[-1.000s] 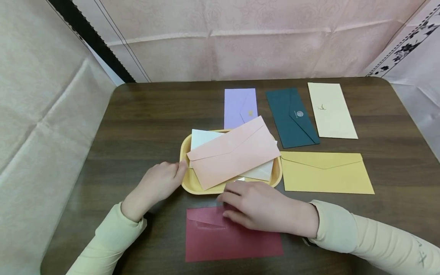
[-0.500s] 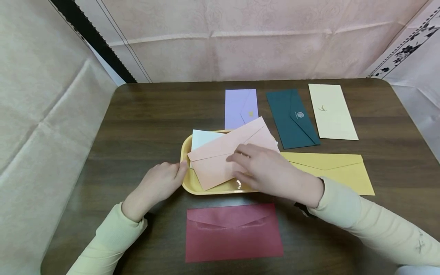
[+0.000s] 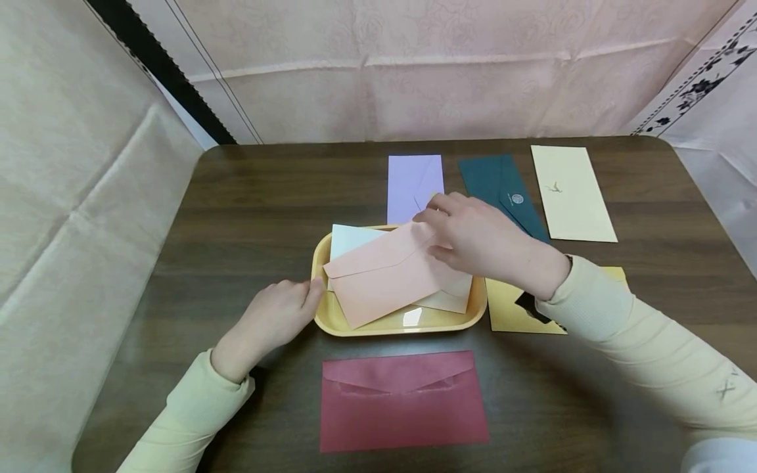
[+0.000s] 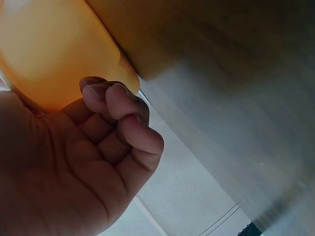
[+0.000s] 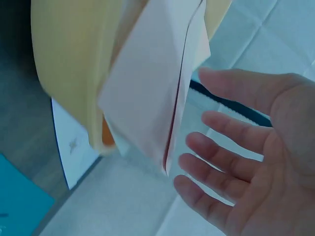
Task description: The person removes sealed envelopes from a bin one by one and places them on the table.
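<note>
We've got bare table (image 3: 248,217) left and far-left of the yellow tray (image 3: 369,327), but the left hand (image 3: 273,315) plugs its left end. Near side, a narrow lane runs between tray and maroon envelope (image 3: 405,414). Far right, we're hemmed in: the right hand (image 3: 481,233) hangs over the pink envelope (image 3: 375,279), lilac envelope (image 3: 411,187) and teal envelope (image 3: 487,177) lie just beyond, and the right sleeve (image 3: 639,335) spans the yellow envelope (image 3: 507,305).

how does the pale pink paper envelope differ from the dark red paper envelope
The pale pink paper envelope lies slanted over the glossy yellow tray; the dark red paper envelope lies nearly straight on the brown table. In the head view, the right hand partly covers the pale pink envelope, while the dark red one is fully visible. Both are rectangular, with a flap.
</note>
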Motion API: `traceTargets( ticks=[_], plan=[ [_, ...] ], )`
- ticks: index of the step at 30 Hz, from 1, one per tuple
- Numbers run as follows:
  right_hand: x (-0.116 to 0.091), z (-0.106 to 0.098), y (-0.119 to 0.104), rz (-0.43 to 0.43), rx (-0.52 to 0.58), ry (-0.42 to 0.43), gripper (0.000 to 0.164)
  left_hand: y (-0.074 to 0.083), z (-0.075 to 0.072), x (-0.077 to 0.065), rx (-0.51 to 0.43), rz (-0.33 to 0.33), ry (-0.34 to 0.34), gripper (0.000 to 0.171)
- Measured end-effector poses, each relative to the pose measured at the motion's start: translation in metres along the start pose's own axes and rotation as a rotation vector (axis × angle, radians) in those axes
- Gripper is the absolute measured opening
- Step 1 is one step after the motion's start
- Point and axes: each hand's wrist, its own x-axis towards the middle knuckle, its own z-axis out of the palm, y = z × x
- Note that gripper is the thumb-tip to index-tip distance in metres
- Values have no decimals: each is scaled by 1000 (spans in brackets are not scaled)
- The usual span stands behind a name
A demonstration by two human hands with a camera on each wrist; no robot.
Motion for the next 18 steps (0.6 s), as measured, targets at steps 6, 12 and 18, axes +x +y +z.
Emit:
traceTargets(
  ticks=[6, 12, 18],
  plan=[
    [2, -10, 13, 36, -26, -56, 48, 0, 1, 0, -2, 6, 8, 51],
    [4, -11, 17, 57, -22, -119, 46, 1, -1, 0, -9, 4, 5, 50],
    [3, -6, 20, 52, -12, -156, 46, 1, 0, 0, -9, 4, 9, 50]
  ],
)
